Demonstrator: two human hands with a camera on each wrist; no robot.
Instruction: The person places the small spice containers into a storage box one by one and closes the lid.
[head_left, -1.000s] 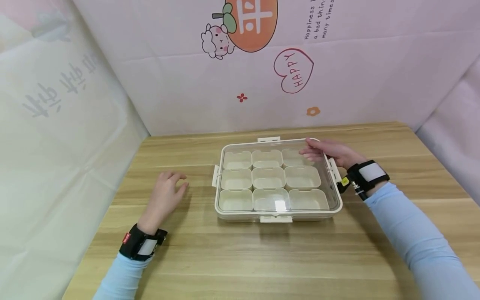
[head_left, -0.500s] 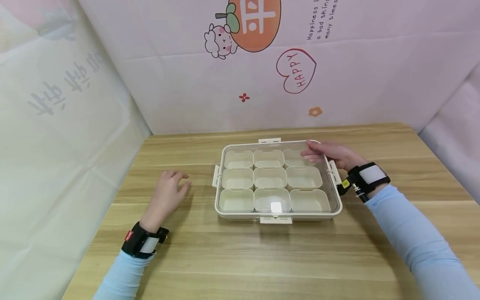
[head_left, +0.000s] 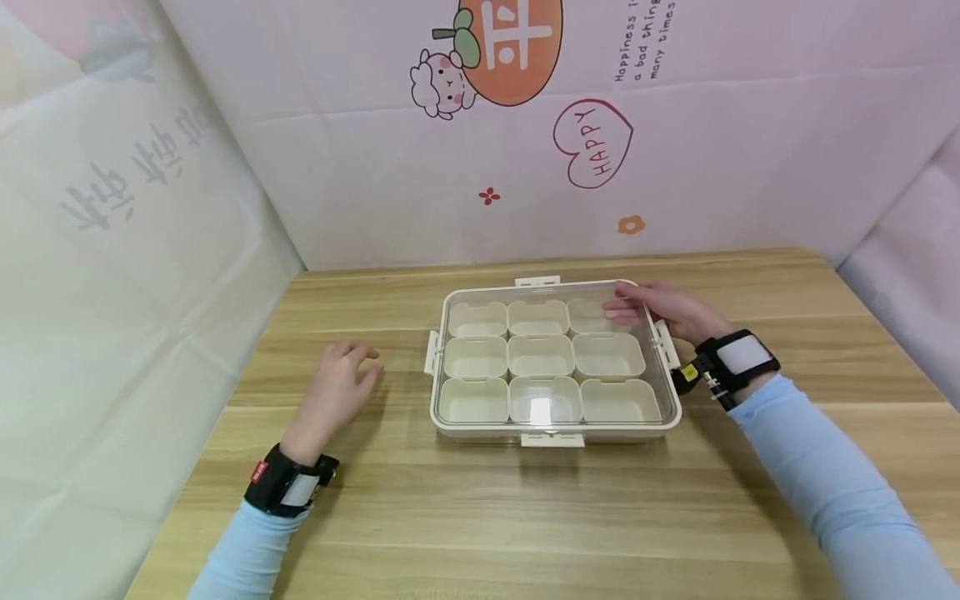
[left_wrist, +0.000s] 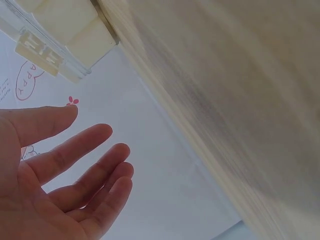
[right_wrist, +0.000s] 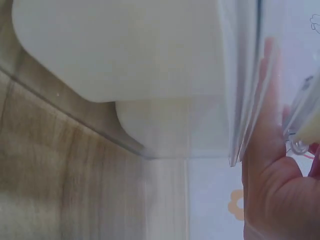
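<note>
A clear lid (head_left: pixel 480 295) with a white rim covers a transparent storage box (head_left: pixel 480 437) in the head view. Inside stand several cream compartments (head_left: pixel 540 357), seen through the lid. My right hand (head_left: pixel 678 310) grips the lid near its far right corner, thumb on top and fingers beneath, showing through the plastic. In the right wrist view, the fingers (right_wrist: pixel 265 135) reach between the box wall and the lid. Left of the box, my left hand (head_left: pixel 335 387) hovers or rests by the table with loosely bent fingers, holding nothing.
White flip latches (head_left: pixel 552 440) stick outward from the lid's sides. The wooden table (head_left: pixel 450 517) extends in front and on both sides. A printed white cloth (head_left: pixel 360 183) hangs behind the table's far edge, and another sheet (head_left: pixel 112 333) hangs at left.
The head view has shifted slightly. The lid's right edge has moved a touch left with my right hand still gripping it. My left hand keeps nearly the same pose.
</note>
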